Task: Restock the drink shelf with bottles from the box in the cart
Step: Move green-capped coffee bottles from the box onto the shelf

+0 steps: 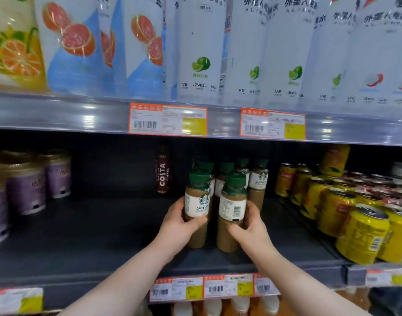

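Note:
Two green-capped coffee bottles stand upright on the dark drink shelf [92, 242]. My left hand [180, 224] grips the left bottle [197, 201] around its middle, label facing me. My right hand [250, 226] grips the right bottle [232, 201], its barcode side toward me. Both bottles rest on the shelf in front of several more of the same bottles [259, 179]. The box and the cart are out of view.
A dark Costa coffee bottle [162, 173] stands alone at the back. Purple cups [26, 190] fill the left, yellow cans [359, 233] the right. Tall white drink bottles [200, 49] line the shelf above. Price tags [215, 287] run along the shelf's front edge.

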Action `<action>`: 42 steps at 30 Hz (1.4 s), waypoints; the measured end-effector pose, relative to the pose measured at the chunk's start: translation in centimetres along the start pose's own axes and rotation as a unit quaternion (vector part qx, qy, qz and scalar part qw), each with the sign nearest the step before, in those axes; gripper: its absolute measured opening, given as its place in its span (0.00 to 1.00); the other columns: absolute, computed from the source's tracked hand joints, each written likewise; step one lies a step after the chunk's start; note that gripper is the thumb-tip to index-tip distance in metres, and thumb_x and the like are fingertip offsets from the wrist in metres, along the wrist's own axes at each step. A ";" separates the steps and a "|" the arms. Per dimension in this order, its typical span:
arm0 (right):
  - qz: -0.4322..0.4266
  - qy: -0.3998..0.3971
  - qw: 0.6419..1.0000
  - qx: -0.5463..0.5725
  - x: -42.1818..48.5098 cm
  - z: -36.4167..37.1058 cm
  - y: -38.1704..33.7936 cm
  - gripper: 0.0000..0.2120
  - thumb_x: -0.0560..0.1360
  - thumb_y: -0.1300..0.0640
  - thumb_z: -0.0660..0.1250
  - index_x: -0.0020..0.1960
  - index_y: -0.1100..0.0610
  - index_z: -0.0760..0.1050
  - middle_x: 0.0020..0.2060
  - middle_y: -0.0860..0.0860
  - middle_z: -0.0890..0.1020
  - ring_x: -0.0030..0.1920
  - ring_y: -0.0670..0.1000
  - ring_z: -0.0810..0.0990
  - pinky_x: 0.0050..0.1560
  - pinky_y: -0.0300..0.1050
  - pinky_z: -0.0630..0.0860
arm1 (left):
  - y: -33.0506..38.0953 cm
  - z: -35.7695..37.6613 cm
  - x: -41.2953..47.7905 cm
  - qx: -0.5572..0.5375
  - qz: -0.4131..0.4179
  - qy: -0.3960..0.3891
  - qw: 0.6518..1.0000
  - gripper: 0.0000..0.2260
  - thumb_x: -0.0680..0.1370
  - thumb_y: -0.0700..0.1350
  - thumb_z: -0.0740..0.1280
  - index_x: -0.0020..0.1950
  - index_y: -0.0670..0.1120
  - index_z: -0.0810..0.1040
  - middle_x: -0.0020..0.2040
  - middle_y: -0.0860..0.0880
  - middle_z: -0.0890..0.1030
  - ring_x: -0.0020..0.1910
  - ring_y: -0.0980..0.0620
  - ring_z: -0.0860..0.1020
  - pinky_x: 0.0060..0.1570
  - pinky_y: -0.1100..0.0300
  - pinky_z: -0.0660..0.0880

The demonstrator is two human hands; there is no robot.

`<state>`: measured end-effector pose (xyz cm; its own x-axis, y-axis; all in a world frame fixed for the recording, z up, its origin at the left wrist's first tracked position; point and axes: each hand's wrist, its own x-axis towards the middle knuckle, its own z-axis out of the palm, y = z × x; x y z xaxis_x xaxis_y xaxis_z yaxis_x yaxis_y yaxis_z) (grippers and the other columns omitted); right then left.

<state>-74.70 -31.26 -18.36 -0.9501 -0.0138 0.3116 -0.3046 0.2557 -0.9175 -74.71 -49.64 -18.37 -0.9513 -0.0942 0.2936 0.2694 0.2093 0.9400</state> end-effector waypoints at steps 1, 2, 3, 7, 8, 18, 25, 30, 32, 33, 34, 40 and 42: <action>0.002 -0.019 1.000 -0.015 0.2 -0.1 0.0 0.30 0.70 0.63 0.70 0.63 0.43 0.60 0.53 0.42 0.75 0.51 0.37 0.74 0.49 0.35 0.71 | -0.1 0.1 -0.1 0.004 0.001 0.009 1.000 0.24 0.71 0.44 0.73 0.63 0.56 0.69 0.59 0.53 0.76 0.58 0.56 0.75 0.58 0.58 0.74; 0.001 -0.032 0.999 -0.029 0.4 -0.1 -0.2 0.31 0.69 0.61 0.71 0.62 0.41 0.59 0.53 0.42 0.74 0.50 0.37 0.73 0.48 0.34 0.71 | -0.1 0.3 -0.3 0.005 -0.001 0.014 1.000 0.24 0.72 0.44 0.73 0.62 0.57 0.67 0.56 0.56 0.77 0.54 0.61 0.75 0.52 0.64 0.73; -0.004 -0.036 0.998 -0.042 0.5 -0.1 -0.2 0.32 0.67 0.59 0.73 0.61 0.40 0.58 0.53 0.41 0.74 0.50 0.36 0.73 0.48 0.33 0.70 | -0.2 0.4 -0.4 0.007 -0.004 0.020 1.000 0.24 0.71 0.45 0.73 0.62 0.58 0.66 0.53 0.60 0.76 0.52 0.64 0.74 0.47 0.69 0.72; -0.014 -0.009 0.998 -0.067 1.1 0.1 0.3 0.38 0.61 0.55 0.79 0.60 0.44 0.58 0.49 0.39 0.73 0.51 0.41 0.73 0.51 0.36 0.69 | -0.4 0.6 -0.7 0.026 -0.031 0.033 0.999 0.26 0.68 0.45 0.76 0.59 0.56 0.66 0.51 0.59 0.76 0.50 0.63 0.75 0.47 0.67 0.71; -0.007 -0.017 0.998 -0.056 1.4 0.0 0.5 0.36 0.63 0.56 0.79 0.59 0.44 0.58 0.49 0.40 0.74 0.51 0.41 0.73 0.50 0.35 0.69 | -0.4 0.6 -0.7 0.037 -0.035 0.035 0.998 0.26 0.68 0.45 0.76 0.59 0.56 0.66 0.51 0.58 0.77 0.51 0.60 0.76 0.49 0.65 0.71; 0.000 -0.031 0.998 -0.052 2.2 0.2 1.7 0.31 0.65 0.55 0.76 0.58 0.44 0.59 0.49 0.42 0.73 0.51 0.43 0.74 0.48 0.34 0.69 | -0.5 0.6 -0.9 0.083 -0.046 0.036 0.995 0.25 0.69 0.46 0.75 0.61 0.55 0.67 0.50 0.59 0.75 0.50 0.60 0.74 0.48 0.68 0.69; 0.012 -0.020 0.997 -0.068 2.5 0.2 1.9 0.36 0.63 0.50 0.78 0.64 0.49 0.62 0.52 0.43 0.73 0.54 0.45 0.73 0.55 0.43 0.72 | -0.7 0.6 -0.8 0.093 -0.048 0.044 0.994 0.25 0.69 0.46 0.75 0.62 0.51 0.69 0.52 0.57 0.77 0.50 0.61 0.75 0.44 0.71 0.70; 0.007 -0.044 0.998 -0.049 2.5 0.1 2.2 0.26 0.67 0.57 0.72 0.57 0.43 0.64 0.49 0.42 0.75 0.52 0.45 0.75 0.50 0.39 0.71 | -0.4 0.9 -0.6 0.101 -0.048 0.049 0.993 0.23 0.69 0.45 0.76 0.58 0.51 0.70 0.51 0.55 0.78 0.52 0.57 0.76 0.47 0.66 0.71; 0.003 -0.040 0.998 -0.055 2.4 0.2 2.2 0.27 0.66 0.54 0.75 0.60 0.45 0.66 0.55 0.45 0.74 0.56 0.47 0.74 0.57 0.44 0.72 | -0.2 1.2 -0.5 0.104 -0.047 0.049 0.992 0.22 0.68 0.45 0.76 0.58 0.51 0.70 0.52 0.54 0.78 0.51 0.57 0.76 0.47 0.65 0.71; 0.002 -0.040 0.997 -0.059 2.4 0.2 2.2 0.28 0.65 0.53 0.76 0.60 0.46 0.66 0.56 0.46 0.73 0.57 0.47 0.73 0.58 0.45 0.72 | -0.1 1.4 -0.4 0.106 -0.047 0.047 0.992 0.22 0.69 0.45 0.76 0.58 0.50 0.70 0.52 0.53 0.78 0.52 0.56 0.76 0.48 0.64 0.72; 0.001 -0.039 0.997 -0.062 2.4 0.2 2.2 0.27 0.66 0.52 0.76 0.59 0.45 0.66 0.57 0.47 0.73 0.57 0.47 0.73 0.58 0.45 0.71 | 0.0 1.6 -0.4 0.107 -0.047 0.044 0.992 0.22 0.69 0.45 0.76 0.58 0.50 0.70 0.53 0.53 0.78 0.52 0.56 0.76 0.49 0.63 0.72; 0.002 -0.015 0.996 -0.092 2.3 0.4 2.4 0.26 0.68 0.53 0.74 0.63 0.48 0.68 0.58 0.49 0.75 0.58 0.51 0.75 0.55 0.44 0.71 | 0.1 2.4 0.0 0.111 -0.055 0.043 0.991 0.23 0.69 0.45 0.75 0.60 0.50 0.71 0.54 0.53 0.79 0.54 0.55 0.77 0.53 0.60 0.74; 0.006 -0.014 0.995 -0.099 2.3 0.3 2.4 0.28 0.69 0.52 0.73 0.66 0.48 0.67 0.60 0.49 0.75 0.59 0.52 0.74 0.58 0.47 0.72 | 0.0 2.6 0.0 0.114 -0.055 0.054 0.991 0.22 0.69 0.45 0.76 0.60 0.49 0.72 0.54 0.51 0.79 0.53 0.54 0.77 0.54 0.58 0.75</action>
<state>-77.63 -31.00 -19.97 -0.9558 -0.0363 0.2917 -0.2772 0.4413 -0.8534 -75.14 -47.07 -18.77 -0.9482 -0.2292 0.2200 0.1126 0.4050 0.9073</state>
